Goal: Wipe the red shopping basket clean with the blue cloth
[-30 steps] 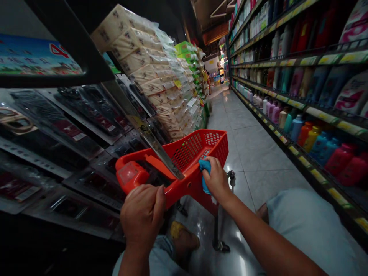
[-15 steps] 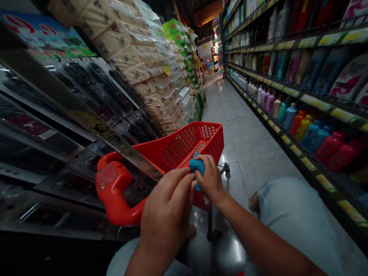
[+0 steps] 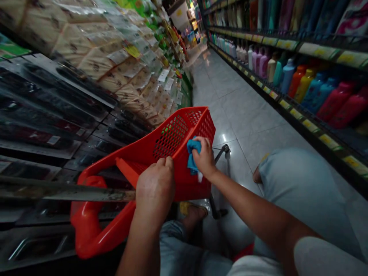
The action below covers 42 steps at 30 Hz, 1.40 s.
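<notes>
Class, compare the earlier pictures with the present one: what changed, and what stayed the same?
On the red cart, the left hand moved from the handle end to the blue cloth, then away to the near rim. The right hand still holds the cloth at the cart's side.

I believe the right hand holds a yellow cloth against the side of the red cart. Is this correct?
The cloth is blue, not yellow, as the head view shows; the right hand does hold it against the side of the red cart.

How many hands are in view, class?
2: the left hand on the rim of the red cart, the right hand holding a blue cloth at its outer side.
</notes>
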{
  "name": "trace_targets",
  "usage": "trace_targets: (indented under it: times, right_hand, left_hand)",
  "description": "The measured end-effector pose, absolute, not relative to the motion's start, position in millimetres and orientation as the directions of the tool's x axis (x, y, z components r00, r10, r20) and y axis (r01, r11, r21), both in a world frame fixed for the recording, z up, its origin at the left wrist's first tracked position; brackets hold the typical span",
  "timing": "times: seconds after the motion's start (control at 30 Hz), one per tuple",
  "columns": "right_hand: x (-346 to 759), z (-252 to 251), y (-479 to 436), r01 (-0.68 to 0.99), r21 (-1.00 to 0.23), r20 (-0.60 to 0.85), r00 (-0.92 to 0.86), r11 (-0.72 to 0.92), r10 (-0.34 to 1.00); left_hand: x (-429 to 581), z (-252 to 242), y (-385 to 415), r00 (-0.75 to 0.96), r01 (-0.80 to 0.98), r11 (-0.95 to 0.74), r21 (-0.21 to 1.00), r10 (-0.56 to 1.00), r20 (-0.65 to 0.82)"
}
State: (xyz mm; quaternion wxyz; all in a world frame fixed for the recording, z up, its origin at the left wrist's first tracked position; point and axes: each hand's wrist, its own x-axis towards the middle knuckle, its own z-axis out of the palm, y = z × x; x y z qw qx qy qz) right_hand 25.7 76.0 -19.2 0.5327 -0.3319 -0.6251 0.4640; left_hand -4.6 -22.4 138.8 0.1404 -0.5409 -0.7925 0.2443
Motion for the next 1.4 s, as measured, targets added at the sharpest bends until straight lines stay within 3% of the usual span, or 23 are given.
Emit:
trace_targets:
  times: [0.07, 0.23, 0.4, 0.57, 0.63, 0.7, 0.8, 0.97, 1.2, 1.27, 1.4]
  right_hand:
    - [27.9, -22.8, 68.9, -0.073, -0.951, 0.309, -0.178, 0.301, 0.934]
    - [47.0, -46.6, 19.4, -0.180, -0.879, 0.473, -0.435, 0.441, 0.766]
    - [59.9, -77.5, 14.8, 0.027, -0.973, 0.210, -0.287, 0.227, 0.935]
    - [71.3, -93.8, -14.8, -0.099, -0.952, 0.300, -0.475, 0.288, 0.827]
    - [71.4, -112.3, -20.6, -0.075, -0.976, 0.216, -0.415, 0.203, 0.884]
    - [67.6, -132.3, -17.6, -0.002, -0.999, 0.031, -0.285, 0.032, 0.958]
    - [59.3, -141.6, -6.4, 0.054, -0.991, -0.130, -0.170, -0.122, 0.977]
    - [58.7, -117.2, 11.7, -0.065, -0.984, 0.177, -0.274, 0.166, 0.945]
    - [61.7, -145.2, 42.8, 0.044, -0.998, -0.037, -0.056, -0.034, 0.998]
    - [58.1, -129.1, 47.8, 0.029, -1.000, 0.008, -0.065, 0.010, 0.998]
    - [56.9, -93.8, 56.5, -0.060, -0.964, 0.265, -0.170, 0.258, 0.949]
  left_hand:
    - [-4.9, 138.7, -20.0, -0.368, 0.789, 0.275, -0.549, 0.928, -0.064]
    - [-1.2, 138.0, -18.2, -0.357, 0.792, 0.274, -0.546, 0.933, -0.051]
    - [5.5, 135.8, -17.3, -0.362, 0.772, 0.296, -0.562, 0.932, -0.005]
    - [11.1, 134.9, -14.6, -0.377, 0.749, 0.313, -0.584, 0.926, 0.013]
    - [12.3, 134.9, -13.9, -0.368, 0.741, 0.312, -0.594, 0.929, 0.029]
    - [12.6, 135.0, -13.6, -0.364, 0.739, 0.306, -0.600, 0.931, 0.026]
    - [12.4, 135.1, -13.2, -0.353, 0.747, 0.295, -0.595, 0.935, 0.020]
    - [16.1, 134.0, -12.3, -0.333, 0.748, 0.305, -0.589, 0.941, 0.063]
    - [24.2, 132.4, -14.6, -0.291, 0.766, 0.263, -0.587, 0.955, 0.048]
    - [24.5, 132.1, -15.8, -0.276, 0.774, 0.254, -0.581, 0.960, 0.052]
    - [25.7, 131.9, -17.9, -0.260, 0.785, 0.248, -0.568, 0.964, 0.062]
